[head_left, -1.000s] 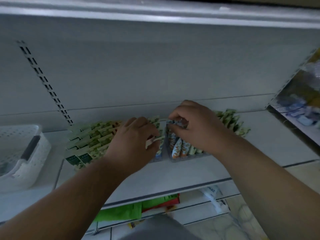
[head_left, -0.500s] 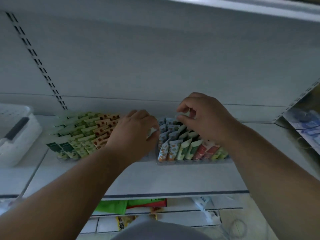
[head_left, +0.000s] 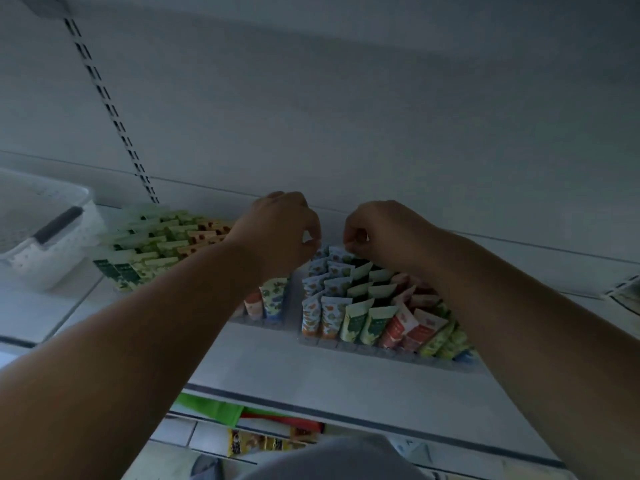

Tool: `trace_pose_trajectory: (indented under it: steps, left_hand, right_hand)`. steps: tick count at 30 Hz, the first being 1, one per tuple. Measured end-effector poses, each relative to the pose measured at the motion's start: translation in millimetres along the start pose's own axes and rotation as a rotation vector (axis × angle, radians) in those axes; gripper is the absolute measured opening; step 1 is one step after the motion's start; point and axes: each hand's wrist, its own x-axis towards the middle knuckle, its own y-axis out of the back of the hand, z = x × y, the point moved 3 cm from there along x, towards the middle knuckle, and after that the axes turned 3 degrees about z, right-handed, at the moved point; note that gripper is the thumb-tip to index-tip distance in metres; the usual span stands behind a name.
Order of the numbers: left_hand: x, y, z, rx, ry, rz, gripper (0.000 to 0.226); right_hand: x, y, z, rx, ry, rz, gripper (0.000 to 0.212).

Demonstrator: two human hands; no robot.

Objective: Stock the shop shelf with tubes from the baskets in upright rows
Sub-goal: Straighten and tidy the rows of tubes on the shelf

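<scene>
Tubes (head_left: 367,308) stood upright in rows on the white shelf (head_left: 311,368), right of centre, with a second block of tubes (head_left: 156,244) to the left. Both hands hovered at the far end of the rows: the left hand (head_left: 277,233) curled, its grip's contents unclear, the right hand (head_left: 377,233) pinching a far tube's top. A white basket (head_left: 52,251) sat far left.

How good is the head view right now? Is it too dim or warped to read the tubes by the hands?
Head view: dim and bluish, no glare; the front tubes show colours but their print is unreadable. Back rows by the left hand and right hand are soft and shadowed. Wide-angle bend curves the shelf edge, and the white basket looks grainy.
</scene>
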Motion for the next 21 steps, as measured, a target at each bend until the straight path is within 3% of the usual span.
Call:
trace_pose_trajectory:
  steps: [8,21]
  left_hand:
    - [12.0,-1.0,5.5,0.055,-0.055,-0.097,0.01]
    - [14.3,-2.8,7.9,0.105,-0.087,-0.124,0.015]
  right_hand:
    - [3.9,-4.4,-3.8,0.021,0.015,-0.075,0.01]
    - [4.0,-5.6,-7.4,-0.023,0.015,-0.033,0.012]
